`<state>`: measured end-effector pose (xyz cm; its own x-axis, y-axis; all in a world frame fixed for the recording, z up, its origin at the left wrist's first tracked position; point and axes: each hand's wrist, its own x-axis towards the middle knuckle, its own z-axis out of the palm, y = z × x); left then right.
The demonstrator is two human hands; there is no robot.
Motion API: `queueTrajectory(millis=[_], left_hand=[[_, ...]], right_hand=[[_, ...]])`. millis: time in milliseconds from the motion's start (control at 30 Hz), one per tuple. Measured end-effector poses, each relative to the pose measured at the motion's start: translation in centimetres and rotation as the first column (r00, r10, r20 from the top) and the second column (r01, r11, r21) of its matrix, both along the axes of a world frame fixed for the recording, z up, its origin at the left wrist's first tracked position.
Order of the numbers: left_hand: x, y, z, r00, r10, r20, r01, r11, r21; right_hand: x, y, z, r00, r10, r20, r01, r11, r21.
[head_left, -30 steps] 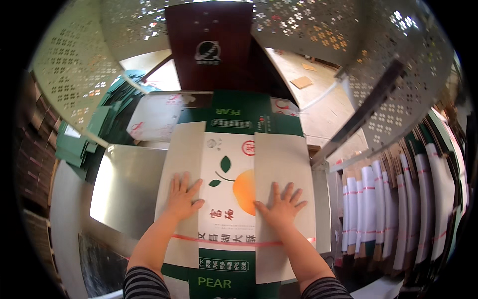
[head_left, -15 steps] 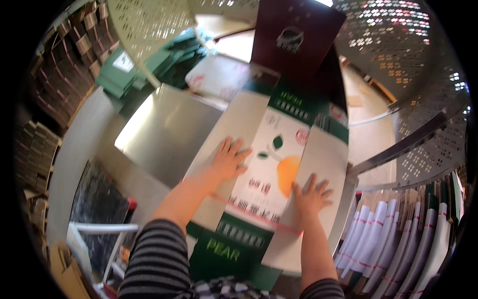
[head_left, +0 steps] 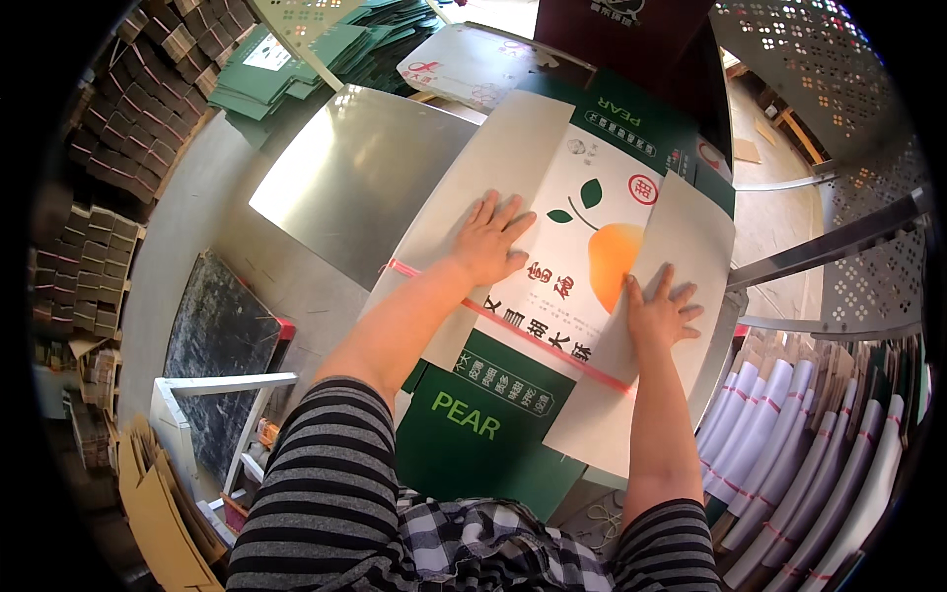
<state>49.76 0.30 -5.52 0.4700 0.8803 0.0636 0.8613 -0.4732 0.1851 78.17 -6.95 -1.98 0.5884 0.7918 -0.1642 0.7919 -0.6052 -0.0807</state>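
Spread wide, the left hand and right hand rest on a flattened pear carton, pink strap across it, along the steel desk's right edge.

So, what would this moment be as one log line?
Left hand: spread on printed carton | Right hand: spread on same carton | Pink strap: across carton | Metal surface: left of carton
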Motion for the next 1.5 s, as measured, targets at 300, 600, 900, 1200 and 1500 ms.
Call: queueTrajectory(millis=[300, 600, 900, 1200, 1500], left_hand=[[0.1, -1.2, 1.0, 1.000, -0.020, 0.007, 0.020, 0.999, 0.047], [-0.2, -1.2, 1.3, 0.999, -0.048, 0.018, 0.047, 0.999, 0.023], [-0.2, -0.3, 1.3, 0.999, -0.048, -0.017, 0.048, 0.999, -0.015], [0.4, -0.4, 1.2, 0.993, -0.095, 0.076, 0.091, 0.994, 0.055], [-0.1, -0.6, 1.2, 0.990, -0.105, 0.095, 0.099, 0.993, 0.069]], right_hand=[[0.0, 0.0, 1.0, 1.000, 0.003, -0.023, -0.003, 1.000, 0.001], [-0.4, -0.3, 1.0, 0.999, -0.032, -0.022, 0.032, 0.999, 0.021], [-0.8, 0.0, 1.6, 1.000, 0.009, -0.007, -0.009, 1.000, 0.014], [0.2, -0.5, 1.1, 1.000, 0.005, -0.030, -0.002, 0.996, 0.087], [-0.7, -0.4, 1.6, 0.999, -0.017, -0.027, 0.019, 0.997, 0.077]])
